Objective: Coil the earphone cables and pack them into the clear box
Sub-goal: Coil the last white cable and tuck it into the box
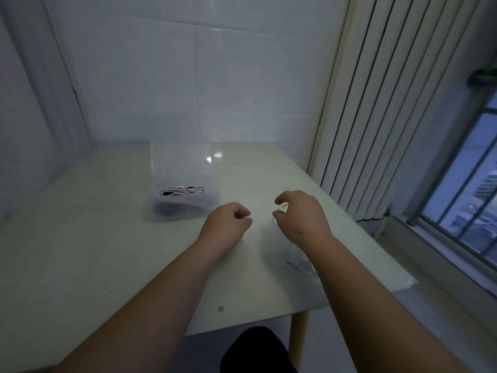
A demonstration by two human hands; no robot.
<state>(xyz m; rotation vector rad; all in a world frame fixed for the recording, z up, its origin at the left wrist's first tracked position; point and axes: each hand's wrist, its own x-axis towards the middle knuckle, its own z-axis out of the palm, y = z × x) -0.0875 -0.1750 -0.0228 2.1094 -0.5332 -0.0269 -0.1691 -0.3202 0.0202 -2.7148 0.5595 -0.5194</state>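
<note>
Both hands are hovering over the pale table point(94, 238) just right of the frame's centre, close together, because the cable needs one hand to anchor it while the other forms the loops. The right hand point(301, 214) is curling its thumb and fingers around a thin, pale loop of earphone cable point(279, 211), holding it clear of the tabletop so the turn keeps its shape. The left hand point(228, 219) is sitting a little lower and to the left with its fingers drawn into a loose fist, thumb meeting forefinger. It is probably pinching the other end of the same cable, but the strand is too faint here to tell whether it is gripping anything. Below the right forearm, toward the lower right of the frame, a blurred tangle of loose cables point(298, 262) is lying on the table, apparently waiting its turn. The clear box point(183, 168) is standing open-topped just up and left of the left hand, within easy reach for dropping in a finished coil. Coiled earphones point(180, 191) in light and dark colours are already resting inside it, so the packing looks to be partly done, with coiling under way for this piece.
</note>
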